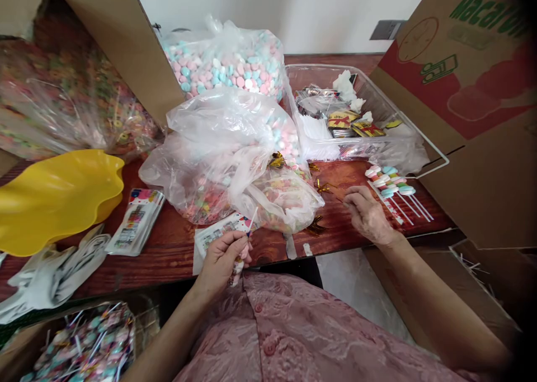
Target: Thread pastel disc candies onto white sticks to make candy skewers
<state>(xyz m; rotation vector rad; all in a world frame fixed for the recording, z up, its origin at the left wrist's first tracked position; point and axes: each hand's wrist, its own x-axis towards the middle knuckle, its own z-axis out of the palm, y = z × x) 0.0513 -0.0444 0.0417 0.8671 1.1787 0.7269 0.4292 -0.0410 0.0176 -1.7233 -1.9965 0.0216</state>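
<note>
My left hand (226, 254) is closed around a wrapped candy lollipop (237, 268), its white stick (253, 220) pointing up past the thumb. Most of the candy is hidden by the fingers. Over the table to the right, my right hand (370, 217) pinches what looks like a thin gold twist tie (340, 200). Near its fingertips lie small bundles of gold twist ties (322, 187), with another bundle (316, 225) closer to the table edge. Printed clear wrappers (222, 232) lie flat just beyond my left hand. Unwrapped candy lollipops (389, 182) rest in a group right of my right hand.
Plastic bags of pastel candies (235, 69) and ring candies (210, 197) fill the middle. A clear bin (364, 141) stands behind. Cardboard boxes (474, 192) flank both sides. At left are a yellow tray (62, 197) and a wrapper stack (136, 222); finished lollipops (88, 343) fill a box below.
</note>
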